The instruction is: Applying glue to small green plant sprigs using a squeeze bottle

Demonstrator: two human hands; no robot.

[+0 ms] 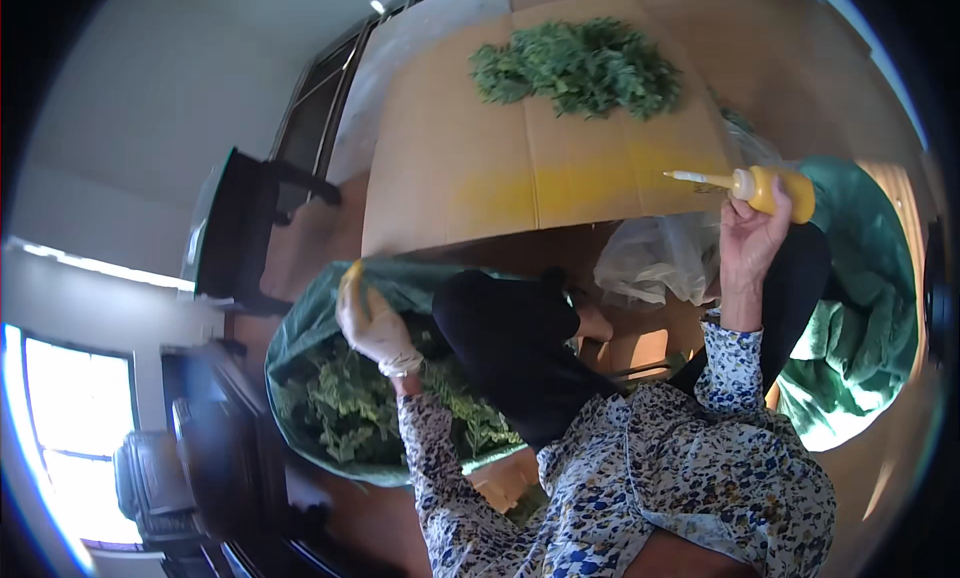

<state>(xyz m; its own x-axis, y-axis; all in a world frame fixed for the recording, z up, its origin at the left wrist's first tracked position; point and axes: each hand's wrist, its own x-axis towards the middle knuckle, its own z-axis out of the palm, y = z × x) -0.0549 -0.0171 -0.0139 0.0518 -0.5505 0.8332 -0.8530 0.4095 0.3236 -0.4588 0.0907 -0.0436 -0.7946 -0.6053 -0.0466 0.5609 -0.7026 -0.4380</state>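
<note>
My right hand, bare, is wrapped round a yellow squeeze bottle. The bottle lies on its side in the air, its long thin nozzle pointing left over the near right part of a cardboard sheet. On my left hand is a whitish glove with yellow stain at the fingertips. Its fingers stretch upward, apart from the thumb, with nothing visible in them. This hand is above the rim of a green bag filled with leafy green sprigs; whether it touches the bag I cannot tell.
A bunch of green sprigs lies at the cardboard's far side. Yellow colouring marks its near edge. Clear plastic is bunched beside my right knee. Another green bag stands at the right. Dark furniture is at the left.
</note>
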